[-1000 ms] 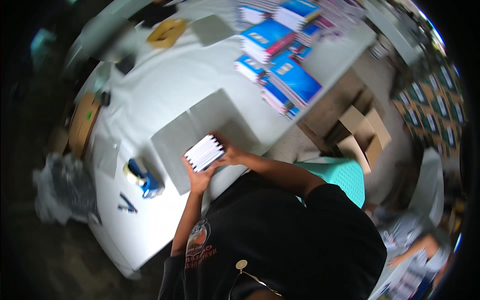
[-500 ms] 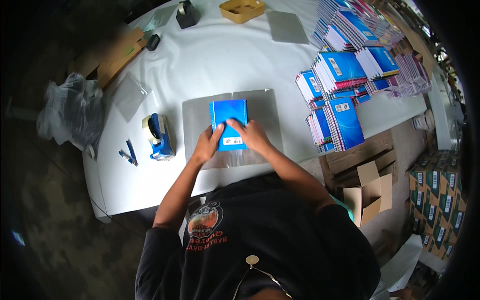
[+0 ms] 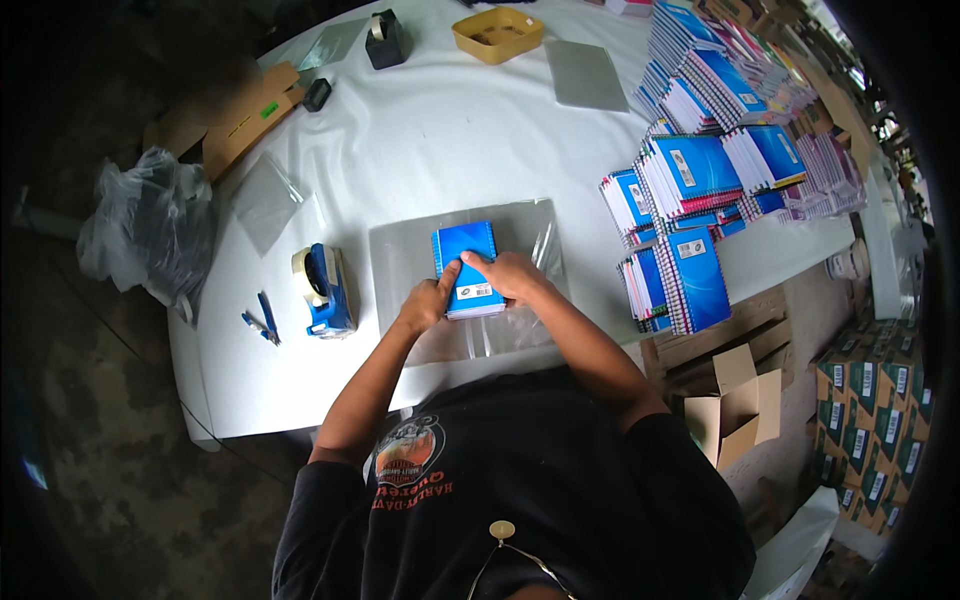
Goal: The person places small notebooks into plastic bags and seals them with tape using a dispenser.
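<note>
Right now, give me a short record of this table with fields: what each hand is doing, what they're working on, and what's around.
left hand: grips the left lower edge of the blue notebook stack
right hand: rests on top of the stack's near end
under the stack: clear plastic sheet spread on the white table
to the left: blue tape dispenser, blue pens
to the right: piles of spiral notebooks
far edge: yellow tray, black tape dispenser
</note>
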